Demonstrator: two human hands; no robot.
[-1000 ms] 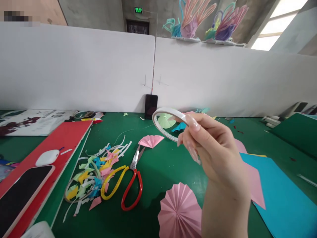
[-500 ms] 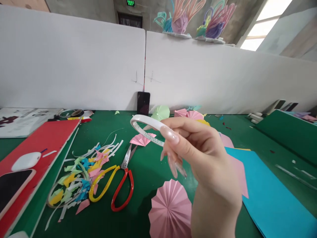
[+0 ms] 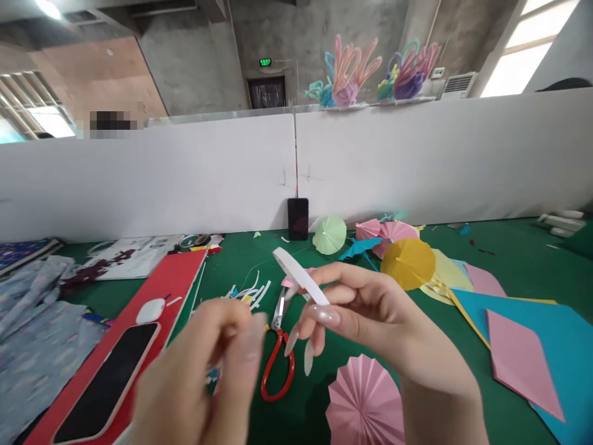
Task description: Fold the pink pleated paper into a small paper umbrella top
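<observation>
My right hand (image 3: 370, 318) pinches a narrow roll of white tape (image 3: 299, 277) between thumb and forefinger, tilted above the table, with the other fingers loosely bent. Lower left, my left hand (image 3: 199, 371) is blurred, its fingers curled and thumb close to the forefinger. Whatever it holds, if anything, does not show. It is apart from the roll. Behind the hands lie scissors (image 3: 278, 316) with a red handle in sight. A pink pleated paper disc (image 3: 364, 402) rests below my right hand. My left hand partly covers a heap of paper scraps (image 3: 254, 293).
Small paper umbrellas, green (image 3: 330, 235) and yellow (image 3: 408, 264) among them, stand toward the back. A black phone (image 3: 298, 219) leans on the white partition (image 3: 208, 173). Blue sheets (image 3: 574, 346) lie right. Left are a red board (image 3: 183, 272), another phone (image 3: 109, 383) and cloth (image 3: 32, 334).
My left hand has come into view from the lower left, near the tape roll. The roll is turned more steeply in my right hand. The view has tilted up and shifted left.
</observation>
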